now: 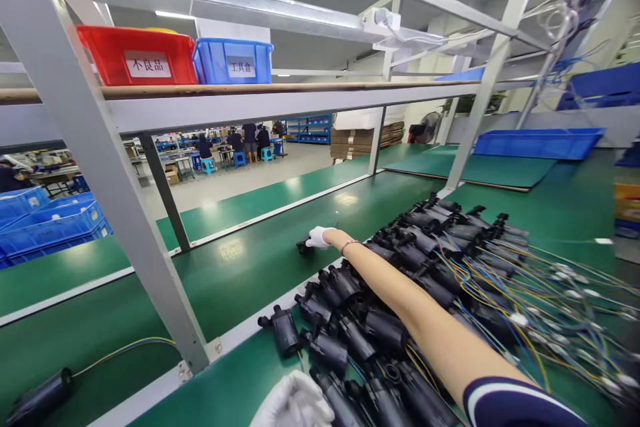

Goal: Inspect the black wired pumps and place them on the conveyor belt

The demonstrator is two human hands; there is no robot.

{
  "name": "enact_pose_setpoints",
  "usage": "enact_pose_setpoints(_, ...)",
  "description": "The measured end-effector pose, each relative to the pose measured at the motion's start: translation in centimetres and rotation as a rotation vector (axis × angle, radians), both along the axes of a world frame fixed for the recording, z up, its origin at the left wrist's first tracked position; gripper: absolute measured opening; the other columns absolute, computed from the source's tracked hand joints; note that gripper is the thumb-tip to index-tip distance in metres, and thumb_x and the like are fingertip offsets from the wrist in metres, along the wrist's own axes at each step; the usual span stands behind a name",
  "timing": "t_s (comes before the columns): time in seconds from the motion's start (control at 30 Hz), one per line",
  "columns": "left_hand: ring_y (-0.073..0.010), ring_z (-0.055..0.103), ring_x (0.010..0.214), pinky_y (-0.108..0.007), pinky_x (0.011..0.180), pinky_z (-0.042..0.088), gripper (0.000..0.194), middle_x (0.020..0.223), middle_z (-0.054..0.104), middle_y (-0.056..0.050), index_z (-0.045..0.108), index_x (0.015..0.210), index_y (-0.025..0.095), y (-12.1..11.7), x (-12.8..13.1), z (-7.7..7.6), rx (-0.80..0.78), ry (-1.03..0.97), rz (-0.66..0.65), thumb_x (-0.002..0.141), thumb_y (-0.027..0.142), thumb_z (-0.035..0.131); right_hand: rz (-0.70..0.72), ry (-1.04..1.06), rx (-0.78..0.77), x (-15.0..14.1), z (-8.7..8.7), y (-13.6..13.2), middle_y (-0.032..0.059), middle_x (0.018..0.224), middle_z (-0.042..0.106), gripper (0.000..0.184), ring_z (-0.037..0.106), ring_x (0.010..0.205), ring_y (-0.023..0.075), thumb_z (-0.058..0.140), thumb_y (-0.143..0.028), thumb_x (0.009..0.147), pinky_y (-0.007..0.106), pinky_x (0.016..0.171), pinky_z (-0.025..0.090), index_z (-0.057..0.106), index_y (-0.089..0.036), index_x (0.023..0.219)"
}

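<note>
My right hand, in a white glove, reaches far forward over the green belt. Its fingers are closed on a black cylindrical part, mostly covered by the hand. At the bottom edge is my left hand, also gloved, beside the pile of parts; its fingertips are cut off by the frame, so its grip is unclear. Under and around my right arm lie many black cylindrical parts with short spouts and thin coloured wires. One such part sits at the pile's left end, close above my left hand.
A white frame post stands at left, carrying a shelf with a red bin and a blue bin. Another black part lies on the belt at lower left. Wires and connectors spread rightward. A blue tray sits behind.
</note>
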State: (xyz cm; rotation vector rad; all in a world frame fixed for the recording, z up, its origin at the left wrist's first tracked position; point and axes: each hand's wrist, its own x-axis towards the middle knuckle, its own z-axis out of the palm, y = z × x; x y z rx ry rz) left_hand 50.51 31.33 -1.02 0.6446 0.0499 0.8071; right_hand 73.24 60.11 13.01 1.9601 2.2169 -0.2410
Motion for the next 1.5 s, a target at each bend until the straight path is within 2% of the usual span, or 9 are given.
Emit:
enact_pose_setpoints(0.13,-0.0197,0.073,0.082,-0.031,0.078,0.052,0.039,0.096,0.076,-0.010,0.072,0.102,0.015,0.1,0.0,-0.3,0.061,-0.027,0.004,0.097,0.046,0.048,-0.003,-0.067,0.032,0.4,-0.1,-0.3,0.0094,0.124,0.061,0.031,0.064,0.103,0.0246,0.062,-0.033,0.098,0.044,0.087,0.056,0.060,-0.016,0.124)
enact_pose_setpoints(0.33,-0.0201,0.073,0.081,-0.031,0.077,0.053,0.040,0.094,0.077,-0.009,0.073,0.100,0.016,0.4,0.0,-0.5,0.097,-0.020,0.008,0.096,0.049,0.051,0.014,-0.114,0.084,-1.0,-0.1,-2.5,0.0096,0.121,0.063,0.030,0.065,0.102,0.0237,0.062,-0.034,0.098,0.044,0.086,0.056,0.061,-0.015,0.122)
enact_pose_setpoints(0.6,-0.0224,0.073,0.080,-0.034,0.076,0.051,0.040,0.091,0.076,-0.011,0.073,0.098,0.015,0.2,-0.1,-0.6,0.069,-0.002,0.053,0.093,0.051,0.054,0.164,-0.122,0.121,-3.7,0.3,-4.3,0.0098,0.124,0.062,0.031,0.063,0.105,0.0246,0.061,-0.034,0.098,0.046,0.089,0.055,0.060,-0.016,0.123)
enact_pose_setpoints(0.8,-0.0235,0.073,0.078,-0.037,0.077,0.050,0.044,0.090,0.076,-0.012,0.073,0.096,0.013,0.3,0.1,-0.6,0.081,0.013,0.056,0.092,0.053,0.054,0.288,-0.128,0.059,-6.6,-0.3,-3.7,0.0087,0.122,0.063,0.029,0.064,0.103,0.0238,0.063,-0.031,0.097,0.044,0.087,0.056,0.061,-0.016,0.122)
enact_pose_setpoints(0.9,-0.0227,0.072,0.075,-0.036,0.075,0.050,0.045,0.090,0.076,-0.011,0.073,0.096,0.014,0.4,0.1,-0.7,0.082,0.015,0.052,0.091,0.056,0.056,0.277,-0.132,0.058,-8.1,-1.3,-3.2,0.0086,0.121,0.063,0.028,0.064,0.102,0.0237,0.063,-0.031,0.097,0.044,0.087,0.056,0.062,-0.016,0.121)
enact_pose_setpoints(1.03,-0.0234,0.073,0.076,-0.037,0.075,0.051,0.046,0.090,0.077,-0.012,0.073,0.096,0.014,0.4,0.0,-0.7,0.068,0.018,0.060,0.090,0.056,0.057,0.193,-0.119,0.093,-9.5,-2.3,-2.9,0.0105,0.122,0.062,0.031,0.064,0.104,0.0245,0.064,-0.032,0.097,0.044,0.087,0.056,0.060,-0.014,0.123)
enact_pose_setpoints(1.2,-0.0242,0.073,0.076,-0.037,0.075,0.051,0.045,0.089,0.077,-0.012,0.073,0.095,0.013,0.3,0.0,-0.6,0.052,0.026,0.066,0.089,0.055,0.059,0.127,-0.093,0.101,-9.9,-1.2,-3.1,0.0109,0.121,0.063,0.030,0.065,0.101,0.0235,0.064,-0.032,0.097,0.042,0.086,0.056,0.061,-0.014,0.121)
enact_pose_setpoints(1.33,-0.0244,0.073,0.075,-0.038,0.075,0.051,0.045,0.087,0.077,-0.012,0.073,0.092,0.012,0.2,0.0,-0.5,0.050,0.037,0.077,0.087,0.056,0.062,0.217,-0.057,0.136,-11.2,-0.3,-5.4,0.0100,0.124,0.061,0.032,0.064,0.104,0.0245,0.061,-0.033,0.098,0.045,0.087,0.055,0.059,-0.016,0.124)
enact_pose_setpoints(1.5,-0.0250,0.072,0.069,-0.038,0.068,0.051,0.048,0.081,0.075,-0.014,0.072,0.086,0.009,-0.2,-0.8,0.4,0.019,0.065,0.094,0.085,0.056,0.064,0.523,-0.013,0.028,-14.2,-2.1,-11.7,0.0072,0.114,0.066,0.026,0.066,0.095,0.0209,0.061,-0.036,0.099,0.040,0.083,0.057,0.064,-0.016,0.116)
